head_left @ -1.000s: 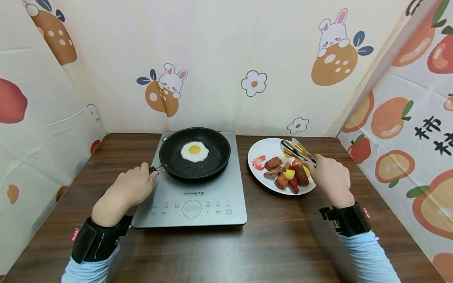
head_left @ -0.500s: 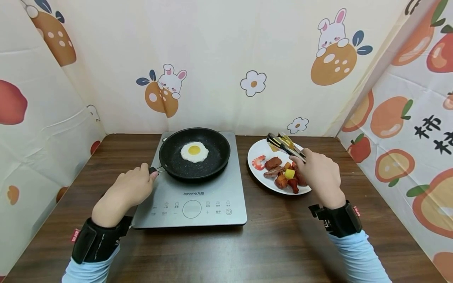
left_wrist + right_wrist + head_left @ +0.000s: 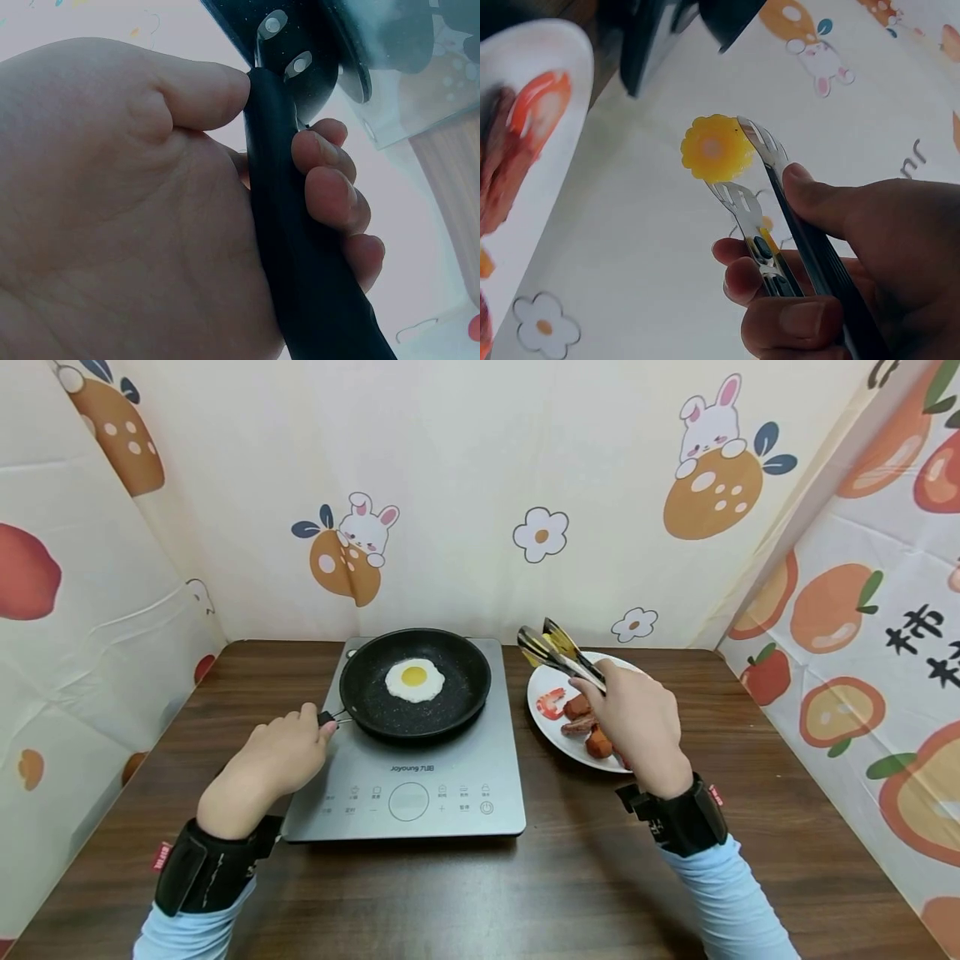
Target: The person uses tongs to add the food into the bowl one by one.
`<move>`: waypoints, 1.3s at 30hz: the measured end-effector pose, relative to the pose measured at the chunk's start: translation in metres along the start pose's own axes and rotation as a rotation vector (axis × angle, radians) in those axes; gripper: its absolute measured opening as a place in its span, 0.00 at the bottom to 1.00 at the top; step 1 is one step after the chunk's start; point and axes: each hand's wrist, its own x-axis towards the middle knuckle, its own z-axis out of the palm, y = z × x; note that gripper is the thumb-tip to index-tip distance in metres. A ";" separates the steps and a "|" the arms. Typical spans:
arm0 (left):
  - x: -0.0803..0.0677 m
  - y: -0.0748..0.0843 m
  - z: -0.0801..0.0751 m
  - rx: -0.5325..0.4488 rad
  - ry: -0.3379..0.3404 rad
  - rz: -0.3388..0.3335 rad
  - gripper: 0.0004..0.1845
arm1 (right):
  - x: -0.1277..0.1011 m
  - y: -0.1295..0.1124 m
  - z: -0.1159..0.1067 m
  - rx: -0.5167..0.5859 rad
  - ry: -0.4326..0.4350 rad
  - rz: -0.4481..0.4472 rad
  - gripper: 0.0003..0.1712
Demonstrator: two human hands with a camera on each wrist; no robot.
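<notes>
My left hand (image 3: 277, 752) grips the black handle (image 3: 281, 195) of a frying pan (image 3: 367, 697), the thumb along it and the fingers curled round it in the left wrist view. A fried egg (image 3: 414, 680) with a round yolk lies in the pan. My right hand (image 3: 637, 714) holds metal tongs (image 3: 814, 240) with dark outer sides. Pinched between their tips is a round yellow food piece (image 3: 716, 148) with a scalloped edge and paler centre. The tongs reach over the far left rim of a white plate (image 3: 542, 731), which my right hand partly hides.
The pan sits on a silver induction cooker (image 3: 465, 793). Meat pieces (image 3: 581, 725) and a red-and-white shrimp (image 3: 551, 703) lie on the plate. All this stands on a brown wooden table (image 3: 450, 893), with a printed cloth (image 3: 457, 527) behind and at both sides.
My right hand has moved left across the plate with the tongs, carrying the yellow piece from over the food to beyond the plate's far left rim. Left hand, pan and egg stay put.
</notes>
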 end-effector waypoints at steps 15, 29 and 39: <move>-0.001 0.001 -0.001 -0.006 -0.002 -0.004 0.22 | 0.005 -0.063 0.004 0.055 -0.052 -0.066 0.22; 0.000 0.000 -0.002 -0.002 0.001 -0.001 0.23 | -0.004 -0.113 0.023 0.023 -0.128 -0.240 0.22; 0.000 0.000 0.000 0.006 -0.001 -0.004 0.22 | -0.009 -0.135 0.034 -0.015 -0.181 -0.306 0.24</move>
